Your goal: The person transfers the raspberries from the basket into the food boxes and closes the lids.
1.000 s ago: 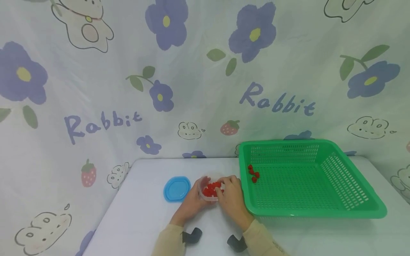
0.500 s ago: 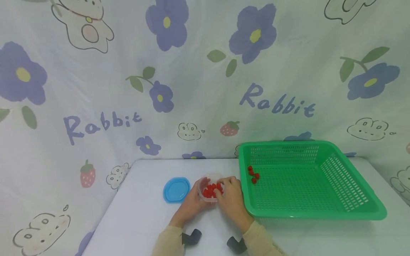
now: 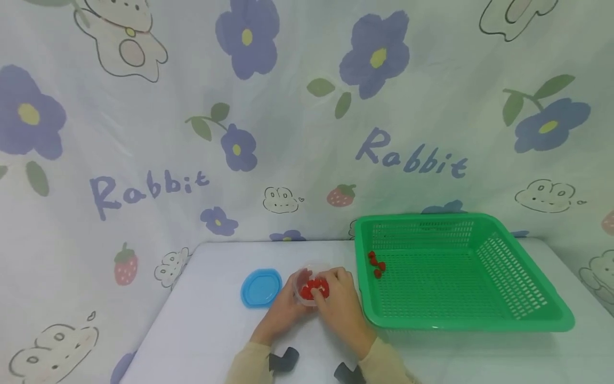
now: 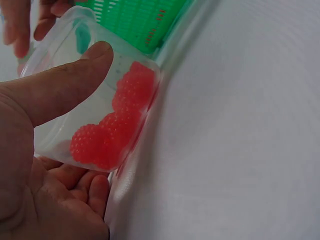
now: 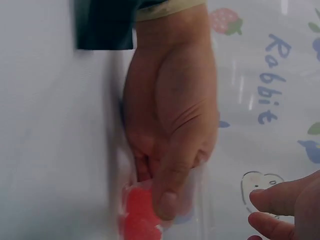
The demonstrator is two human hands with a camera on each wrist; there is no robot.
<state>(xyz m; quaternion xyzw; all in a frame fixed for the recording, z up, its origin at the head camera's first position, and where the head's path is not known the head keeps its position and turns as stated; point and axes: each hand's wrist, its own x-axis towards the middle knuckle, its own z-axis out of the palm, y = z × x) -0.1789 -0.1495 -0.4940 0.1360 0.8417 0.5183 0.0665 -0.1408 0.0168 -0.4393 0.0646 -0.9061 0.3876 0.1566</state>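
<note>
A small clear plastic container [image 3: 312, 266] holds several red raspberries [image 3: 307, 290]. My left hand [image 3: 286, 308] grips it from the left, with the thumb [image 4: 75, 80] along the wall and fingers underneath, tilting the container in the left wrist view. On the other side, my right hand [image 3: 341, 306] reaches over the rim. Its thumb [image 5: 170, 192] points down among the raspberries, while the fingertips are partly hidden, so whether they pinch a berry is unclear. Beside the left hand, a blue lid [image 3: 261, 288] lies on the table.
A large green basket [image 3: 465, 324] stands at the right, close to the right hand. Several more raspberries [image 3: 378, 274] lie in its left end. The white table [image 3: 192, 330] backs onto a patterned curtain [image 3: 297, 133]. Dark camera mounts [image 3: 285, 360] sit at the wrists.
My right hand has moved slightly left and deeper over the container, its thumb now covering more of the raspberries. The left hand keeps its grip. The view has shifted a little.
</note>
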